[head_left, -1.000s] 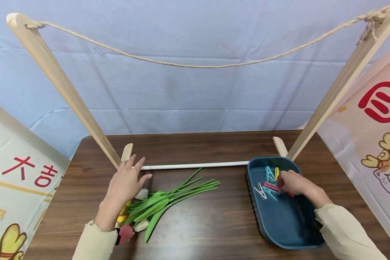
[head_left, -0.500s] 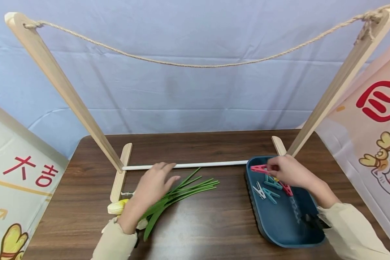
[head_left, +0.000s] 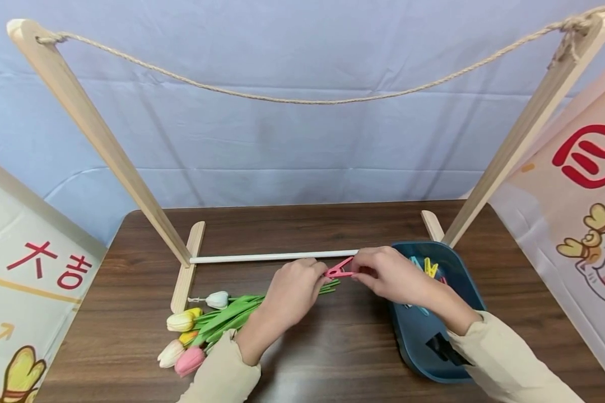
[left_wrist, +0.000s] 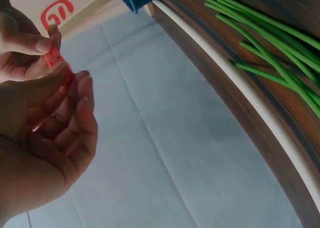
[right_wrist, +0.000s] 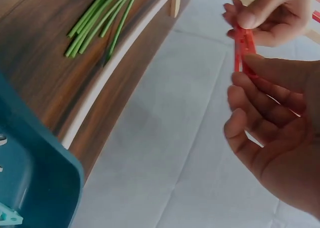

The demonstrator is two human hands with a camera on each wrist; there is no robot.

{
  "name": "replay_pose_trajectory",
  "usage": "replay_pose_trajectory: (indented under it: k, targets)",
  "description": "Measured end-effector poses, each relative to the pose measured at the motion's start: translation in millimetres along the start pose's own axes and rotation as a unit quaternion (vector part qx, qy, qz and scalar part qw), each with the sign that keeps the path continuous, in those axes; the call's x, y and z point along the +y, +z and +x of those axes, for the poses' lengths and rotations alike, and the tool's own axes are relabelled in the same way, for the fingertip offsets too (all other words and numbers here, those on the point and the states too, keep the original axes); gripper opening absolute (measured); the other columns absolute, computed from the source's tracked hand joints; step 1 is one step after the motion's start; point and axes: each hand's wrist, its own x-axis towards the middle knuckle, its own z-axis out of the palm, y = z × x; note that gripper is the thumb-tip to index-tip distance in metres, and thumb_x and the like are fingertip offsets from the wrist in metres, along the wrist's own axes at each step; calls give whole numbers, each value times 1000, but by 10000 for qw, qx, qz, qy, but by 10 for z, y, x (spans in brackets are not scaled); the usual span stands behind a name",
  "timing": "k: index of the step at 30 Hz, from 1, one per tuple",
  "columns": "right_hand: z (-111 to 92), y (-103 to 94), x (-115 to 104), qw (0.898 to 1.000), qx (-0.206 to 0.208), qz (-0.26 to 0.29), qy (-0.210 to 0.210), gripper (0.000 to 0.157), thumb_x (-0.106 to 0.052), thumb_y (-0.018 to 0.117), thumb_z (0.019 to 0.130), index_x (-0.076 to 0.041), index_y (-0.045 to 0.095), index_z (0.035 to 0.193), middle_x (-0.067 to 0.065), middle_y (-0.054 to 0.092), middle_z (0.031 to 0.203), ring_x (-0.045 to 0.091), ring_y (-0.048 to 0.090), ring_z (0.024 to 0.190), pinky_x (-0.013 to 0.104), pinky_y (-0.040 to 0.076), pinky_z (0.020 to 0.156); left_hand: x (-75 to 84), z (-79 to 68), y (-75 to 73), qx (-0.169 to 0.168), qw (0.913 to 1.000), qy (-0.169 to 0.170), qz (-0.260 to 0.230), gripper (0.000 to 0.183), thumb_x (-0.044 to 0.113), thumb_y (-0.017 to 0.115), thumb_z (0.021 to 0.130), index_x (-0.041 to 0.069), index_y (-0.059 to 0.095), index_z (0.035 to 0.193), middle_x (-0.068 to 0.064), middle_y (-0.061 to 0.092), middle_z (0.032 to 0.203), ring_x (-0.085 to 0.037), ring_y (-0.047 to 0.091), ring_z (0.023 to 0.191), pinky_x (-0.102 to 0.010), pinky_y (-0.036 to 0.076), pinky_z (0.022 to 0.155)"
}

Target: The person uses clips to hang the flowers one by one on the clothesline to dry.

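Observation:
A pink clothespin [head_left: 340,271] is held between both hands above the table, in front of the white rod [head_left: 277,257]. My left hand [head_left: 293,286] pinches one end of it with thumb and fingers. At its other end, where the two legs spread apart, my right hand [head_left: 395,275] grips with thumb and fingertips. The right wrist view shows the clothespin [right_wrist: 244,50] lengthwise between the two thumbs. Below my left forearm lies a bunch of tulips with pink [head_left: 189,361], white and yellow heads; the forearm and hand partly cover their leaves and stems.
A dark blue tray [head_left: 408,350] with several coloured clothespins, including a yellow one [head_left: 431,267], stands under my right forearm. A wooden frame carries a sagging rope [head_left: 302,102] high across the back. Its left foot [head_left: 184,285] stands near the flower heads.
My right hand has brought the pink clothespin out of the tray, leftwards to the middle. My left hand has moved right, across the tulips, and taken hold of the clothespin's other end.

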Motion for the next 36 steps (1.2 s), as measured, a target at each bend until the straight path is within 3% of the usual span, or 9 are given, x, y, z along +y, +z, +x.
replay_pose_trajectory:
  k: [7, 10, 13, 15, 17, 20, 23, 30, 36]
  targets:
    - [-8, -24, 24, 9985, 504, 188, -107, 35, -10, 69, 80, -1, 57, 112, 2, 57, 92, 11, 51, 73, 25, 45, 60, -64, 1, -142, 186, 9991, 33, -378, 9, 21, 65, 85, 13, 70, 83, 7, 60, 69, -8, 51, 57, -24, 43, 53]
    - [-9, -51, 56, 9969, 536, 513, -264, 30, -10, 71, 79, -3, 62, 107, 3, 60, 94, 11, 53, 75, 27, 46, 62, -85, -6, -187, 148, 9986, -32, -507, 9, 20, 66, 84, 13, 71, 85, 5, 64, 75, -8, 57, 62, -26, 46, 58]
    - [-27, -83, 99, 9952, 569, 776, -180, 27, -10, 72, 77, -4, 64, 102, 1, 60, 90, 11, 53, 74, 27, 45, 61, -154, -30, -198, 45, 9976, -412, -562, 11, 18, 68, 82, 10, 70, 88, 1, 65, 79, -11, 59, 66, -28, 47, 60]
    - [-54, -105, 136, 9954, 519, 800, 46, 26, -12, 72, 78, -5, 64, 101, -1, 59, 88, 10, 52, 74, 26, 44, 61, -235, -62, -174, -81, 9960, -773, -446, 11, 17, 70, 80, 9, 69, 87, -1, 64, 77, -14, 60, 66, -29, 47, 58]
    - [-96, -128, 184, 9956, 435, 768, 318, 25, -13, 71, 79, -6, 64, 101, -3, 58, 88, 9, 52, 74, 26, 44, 62, -332, -112, -119, -335, 9922, -1176, -261, 7, 10, 69, 80, 10, 65, 75, -1, 58, 67, -15, 54, 57, -28, 43, 50]
    - [-172, -140, 295, 9949, 321, 718, 634, 24, -14, 71, 79, -5, 63, 101, -4, 58, 87, 10, 52, 75, 27, 44, 64, -468, -211, 10, -859, 9817, -1699, 37, 33, -4, 62, 78, 13, 45, 55, 2, 39, 53, -13, 39, 48, -27, 31, 43]
    - [-243, -131, 424, 9931, 249, 742, 876, 24, -12, 70, 80, -4, 63, 100, -4, 58, 87, 11, 53, 75, 28, 45, 65, -560, -319, 153, -1271, 9696, -2072, 283, 43, -11, 54, 74, 15, 28, 51, 2, 27, 51, -14, 29, 48, -29, 25, 41]
    - [-348, -97, 594, 9870, 146, 872, 1346, 25, -14, 70, 80, -2, 61, 99, -2, 57, 81, 12, 52, 72, 26, 43, 61, -632, -440, 354, -1234, 9648, -2239, 619, 42, -9, 56, 75, 15, 32, 50, -3, 44, 52, -19, 47, 49, -35, 37, 40]
    - [-394, -120, 625, 9844, 126, 933, 1485, 25, -16, 69, 81, -2, 59, 99, -1, 57, 80, 12, 52, 71, 26, 43, 60, -637, -439, 311, -1064, 9658, -2250, 732, 41, -8, 56, 75, 14, 36, 47, -5, 49, 53, -26, 55, 51, -38, 40, 40]
